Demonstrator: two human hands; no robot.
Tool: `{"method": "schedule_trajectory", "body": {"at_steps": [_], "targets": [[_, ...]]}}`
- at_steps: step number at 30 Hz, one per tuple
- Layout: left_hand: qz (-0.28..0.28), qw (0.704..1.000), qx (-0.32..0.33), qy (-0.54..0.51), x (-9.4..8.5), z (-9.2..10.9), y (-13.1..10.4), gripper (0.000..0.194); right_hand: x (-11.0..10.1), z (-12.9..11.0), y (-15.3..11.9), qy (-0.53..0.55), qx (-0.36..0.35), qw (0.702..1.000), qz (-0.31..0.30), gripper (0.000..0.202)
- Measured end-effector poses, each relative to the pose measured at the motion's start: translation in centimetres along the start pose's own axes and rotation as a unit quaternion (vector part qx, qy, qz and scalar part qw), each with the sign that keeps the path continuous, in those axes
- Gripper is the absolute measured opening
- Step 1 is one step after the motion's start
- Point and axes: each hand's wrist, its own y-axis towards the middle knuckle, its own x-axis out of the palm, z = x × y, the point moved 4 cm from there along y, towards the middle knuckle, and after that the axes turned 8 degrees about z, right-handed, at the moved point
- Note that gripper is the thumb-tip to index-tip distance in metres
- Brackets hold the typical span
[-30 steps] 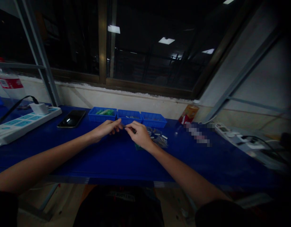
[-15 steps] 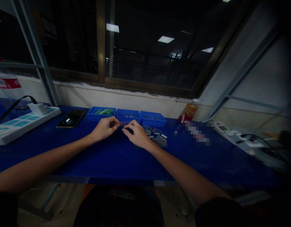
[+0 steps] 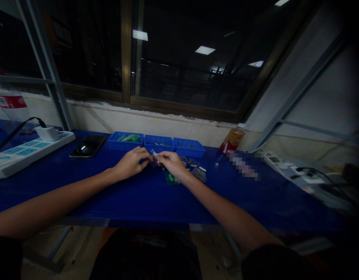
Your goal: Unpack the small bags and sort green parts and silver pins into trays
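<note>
Between my two hands is a small clear plastic bag (image 3: 154, 158). My right hand (image 3: 172, 164) pinches its right side between thumb and fingers. The fingertips of my left hand (image 3: 133, 163) are curled at the bag's left edge; whether they grip it is too small to tell. Just right of and below my right hand lies a green piece (image 3: 172, 178), partly covered by that hand. Several clear bags with small pale parts (image 3: 199, 173) are heaped beyond the right wrist. Behind my hands stand three blue trays, the left one (image 3: 125, 146) holding green items.
On the blue table (image 3: 132, 202) a black phone (image 3: 87, 146) and a white power strip (image 3: 30, 151) lie at left, near a bottle (image 3: 11, 103). A red-and-orange package (image 3: 232, 141) and another power strip (image 3: 296, 171) are at right.
Both hands have shifted slightly down and to the right. The clear bag shows more plainly between them, and more of the green piece is uncovered.
</note>
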Motion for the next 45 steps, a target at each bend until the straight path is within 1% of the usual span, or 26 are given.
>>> {"method": "schedule_trajectory", "body": {"at_steps": [3, 5, 6, 8, 11, 14, 17, 20, 23, 26, 28, 29, 30, 31, 32, 34, 35, 37, 41, 45], "targets": [[-0.014, 1.0, -0.001, 0.002, 0.2, 0.1, -0.1, 0.014, -1.6, -0.8, 0.8, -0.061, -0.069, 0.994, 0.061, 0.021], [-0.026, 1.0, -0.007, 0.001, 0.4, 0.2, -0.2, 0.014, -3.6, -1.4, 1.7, -0.088, -0.123, 0.98, 0.126, 0.02], [-0.033, 0.999, -0.009, 0.001, 0.5, 0.1, -0.2, 0.014, -4.8, -1.6, 2.1, -0.089, -0.137, 0.973, 0.162, 0.02], [-0.051, 0.999, -0.013, -0.001, 0.7, 0.0, -0.4, 0.015, -7.3, -1.5, 3.1, -0.066, -0.133, 0.961, 0.232, 0.021], [-0.077, 0.997, -0.019, -0.007, 1.0, -0.1, -0.5, 0.017, -10.7, -0.8, 4.1, -0.015, -0.095, 0.942, 0.322, 0.022], [-0.096, 0.995, -0.024, -0.011, 1.4, -0.2, -0.6, 0.018, -12.7, 0.3, 4.7, 0.01, -0.063, 0.928, 0.366, 0.021], [-0.111, 0.993, -0.024, -0.015, 1.7, -0.2, -0.7, 0.019, -13.6, 1.3, 5.1, 0.015, -0.034, 0.923, 0.383, 0.022], [-0.132, 0.991, -0.022, -0.019, 2.0, -0.2, -0.9, 0.018, -13.8, 2.0, 5.4, 0.002, -0.024, 0.925, 0.38, 0.02], [-0.151, 0.988, -0.022, -0.025, 2.3, -0.2, -1.0, 0.019, -13.7, 2.6, 5.7, -0.024, -0.017, 0.926, 0.377, 0.016], [-0.157, 0.987, -0.023, -0.03, 2.4, -0.3, -1.0, 0.019, -13.0, 2.8, 5.5, -0.065, -0.024, 0.925, 0.374, 0.015], [-0.159, 0.987, -0.023, -0.028, 2.4, -0.3, -1.0, 0.02, -11.6, 2.4, 5.0, -0.113, -0.053, 0.932, 0.341, 0.013], [-0.159, 0.987, -0.023, -0.026, 2.3, -0.2, -1.0, 0.02, -10.7, 2.1, 4.7, -0.142, -0.076, 0.938, 0.308, 0.011], [-0.16, 0.987, -0.022, -0.024, 2.3, -0.2, -1.0, 0.02, -9.0, 1.5, 4.4, -0.235, -0.128, 0.94, 0.212, 0.012], [-0.16, 0.987, -0.021, -0.021, 2.3, -0.2, -1.0, 0.02, -7.4, 1.2, 4.0, -0.317, -0.166, 0.925, 0.127, 0.013], [-0.16, 0.987, -0.019, -0.019, 2.3, -0.2, -1.0, 0.02, -6.0, 1.2, 3.6, -0.376, -0.182, 0.907, 0.048, 0.013], [-0.158, 0.987, -0.018, -0.018, 2.3, -0.1, -0.9, 0.02, -4.0, 1.3, 2.7, -0.449, -0.186, 0.872, -0.058, 0.015], [-0.157, 0.987, -0.018, -0.019, 2.3, -0.1, -0.9, 0.02, -3.4, 1.4, 2.4, -0.469, -0.187, 0.858, -0.09, 0.015], [-0.157, 0.987, -0.018, -0.021, 2.3, -0.2, -0.9, 0.02, -2.8, 1.4, 2.0, -0.483, -0.188, 0.847, -0.118, 0.019], [-0.162, 0.986, -0.014, -0.021, 2.3, -0.3, -0.9, 0.021, -2.7, 1.5, 1.8, -0.48, -0.193, 0.846, -0.128, 0.028], [-0.166, 0.986, -0.013, -0.013, 2.3, -0.3, -0.8, 0.021, -2.6, 1.6, 1.6, -0.496, -0.201, 0.833, -0.141, 0.031]]}}
